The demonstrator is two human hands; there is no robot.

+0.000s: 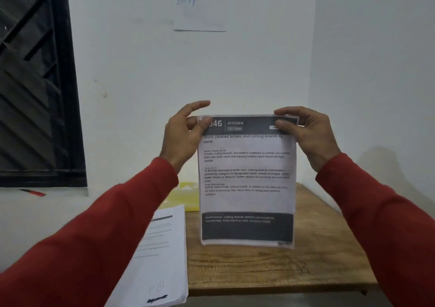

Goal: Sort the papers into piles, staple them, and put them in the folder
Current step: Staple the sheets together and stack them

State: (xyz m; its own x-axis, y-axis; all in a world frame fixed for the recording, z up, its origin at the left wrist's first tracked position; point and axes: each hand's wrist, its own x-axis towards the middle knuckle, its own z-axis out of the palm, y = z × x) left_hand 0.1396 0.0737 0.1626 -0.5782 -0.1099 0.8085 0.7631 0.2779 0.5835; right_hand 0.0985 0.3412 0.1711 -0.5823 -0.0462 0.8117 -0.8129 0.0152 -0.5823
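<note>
nearest, two red sleeves (82, 248) are seen reaching forward, and a thick pile of papers (162, 255) lies at the lower left, overhanging the near edge of the wooden tabletop (270, 266); its bottom is cut off by the frame and its print is too blurred to be read. above the tabletop a small stack of sheets (247, 179) is held upright by its top corners, its lower edge just above the wood or barely touching it, which cannot be told. the left hand (186, 137) pinches the top left corner between thumb and curled fingers, with the forefinger lifted free; the right hand (306, 134) has thumb and fingers clamped on the top right corner.

the step in hand is judged to be squaring this stack before stapling. it would be done well if the grip were loosened slightly, the bottom edge tapped on the wood until the edges line up, and the corners then held firm.

behind the stack a yellow folder (186, 196) is mostly hidden. no stapler can be seen. farther off, a red pen (33, 192) lies on the pale ledge at the left, and a notice (200, 3) is stuck to the wall, its text unreadable.
</note>
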